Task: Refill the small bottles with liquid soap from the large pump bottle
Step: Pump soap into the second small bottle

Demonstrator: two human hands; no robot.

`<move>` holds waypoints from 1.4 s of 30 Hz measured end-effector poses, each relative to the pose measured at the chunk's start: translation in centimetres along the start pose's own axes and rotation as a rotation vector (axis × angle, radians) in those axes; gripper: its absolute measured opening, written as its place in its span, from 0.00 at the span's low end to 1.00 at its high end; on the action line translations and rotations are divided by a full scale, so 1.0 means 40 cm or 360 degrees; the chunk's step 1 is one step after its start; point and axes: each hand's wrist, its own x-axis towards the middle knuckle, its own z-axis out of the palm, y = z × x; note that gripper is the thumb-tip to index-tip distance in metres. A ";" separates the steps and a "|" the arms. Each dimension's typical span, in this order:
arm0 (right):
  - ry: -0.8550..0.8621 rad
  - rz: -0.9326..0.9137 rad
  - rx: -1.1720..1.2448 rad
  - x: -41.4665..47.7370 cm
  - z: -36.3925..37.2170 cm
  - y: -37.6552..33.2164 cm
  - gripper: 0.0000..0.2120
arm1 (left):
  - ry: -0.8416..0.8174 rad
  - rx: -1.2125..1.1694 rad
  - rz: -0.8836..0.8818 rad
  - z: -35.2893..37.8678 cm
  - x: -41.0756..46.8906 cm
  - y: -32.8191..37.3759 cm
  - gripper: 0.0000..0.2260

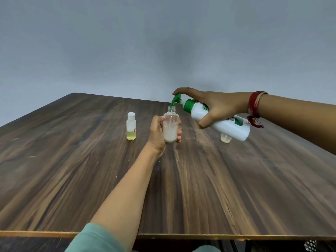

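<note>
gripping a clear bottle (171, 130) upright above the bench (236, 188), the left hand (157, 132) curls round it; it is partly full of whitish soap. the right hand (216, 108) holds the tilted pump bottle (231, 126), one finger on the green pump (176, 99), spout at the open neck. a capped bottle (131, 129) stands on the bench to the left.

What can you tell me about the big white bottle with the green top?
The big pump bottle is white and looks like smooth plastic, with a green label patch, a green collar and a green pump head. It is off the table and tilted, so its spout points down at the open mouth of the small clear bottle. The right hand grips its upper body, with one finger lying over the pump head. Whether soap is coming out cannot be seen.
</note>
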 end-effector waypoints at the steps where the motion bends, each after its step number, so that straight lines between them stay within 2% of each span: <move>1: 0.0024 -0.0005 -0.0001 -0.002 0.003 0.001 0.45 | -0.0009 0.0002 -0.0004 0.002 0.000 0.000 0.20; 8: 0.0173 -0.0070 -0.0023 -0.003 0.010 0.003 0.39 | -0.0074 0.0026 0.0024 0.008 -0.003 0.005 0.20; 16: 0.0079 -0.0058 -0.0005 -0.005 0.002 0.005 0.50 | -0.0038 -0.0031 0.0031 0.000 -0.002 0.009 0.20; 26: 0.0131 -0.0042 -0.0057 -0.013 0.008 0.001 0.38 | -0.0105 0.0056 -0.0016 0.010 -0.006 0.002 0.20; 34: 0.0015 -0.0035 -0.0012 -0.013 -0.001 0.007 0.49 | -0.0049 0.0011 0.0015 0.004 -0.001 0.005 0.20; 42: 0.0016 -0.0028 -0.0010 -0.016 -0.005 0.012 0.44 | -0.0047 0.0026 -0.0010 0.007 -0.004 0.000 0.20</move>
